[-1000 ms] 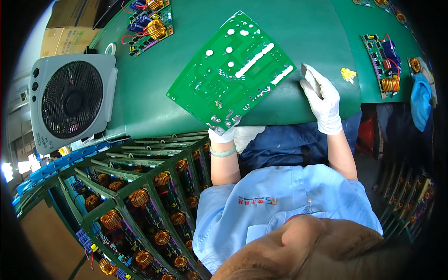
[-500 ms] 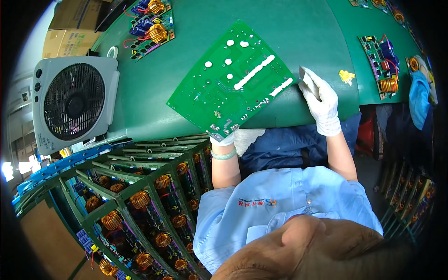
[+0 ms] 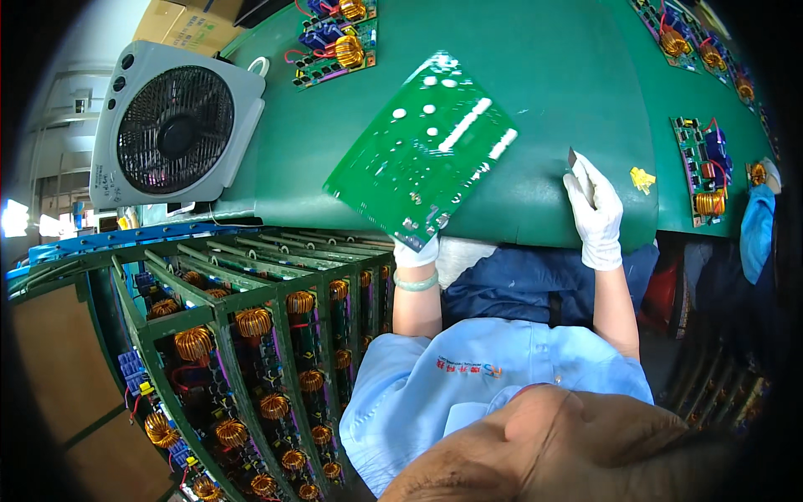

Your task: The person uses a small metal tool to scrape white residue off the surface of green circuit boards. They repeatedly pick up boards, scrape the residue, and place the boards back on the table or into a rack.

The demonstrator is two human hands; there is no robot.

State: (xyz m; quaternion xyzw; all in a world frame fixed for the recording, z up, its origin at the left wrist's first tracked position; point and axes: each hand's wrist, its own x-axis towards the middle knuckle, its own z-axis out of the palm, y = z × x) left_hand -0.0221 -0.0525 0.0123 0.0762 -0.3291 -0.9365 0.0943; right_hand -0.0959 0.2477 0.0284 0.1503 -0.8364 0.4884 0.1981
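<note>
My left hand (image 3: 416, 252), in a white glove, grips the near corner of a green circuit board (image 3: 401, 159). The board's solder side faces up, with white round blobs and two long white strips on it; its far corner is blurred by motion. Most of the left fingers are hidden under the board. Right of the board and apart from it, my gloved right hand (image 3: 597, 209) is closed on a small thin grey blade-like piece (image 3: 573, 159), whose tip sticks out past the fingertips. A yellow scrap (image 3: 642, 180) lies on the green mat to the right of that hand.
Finished-looking boards with copper coils stand on the mat at the far left (image 3: 339, 46) and right (image 3: 703, 171). A grey box fan (image 3: 177, 134) stands left. Below it, a green rack (image 3: 209, 314) holds several boards. A blue cloth (image 3: 758, 230) hangs at the right edge.
The right hand with the blade-like piece has drawn away from the board's right corner, toward me. The board has tilted a little in my left hand. The whole view has shifted.
</note>
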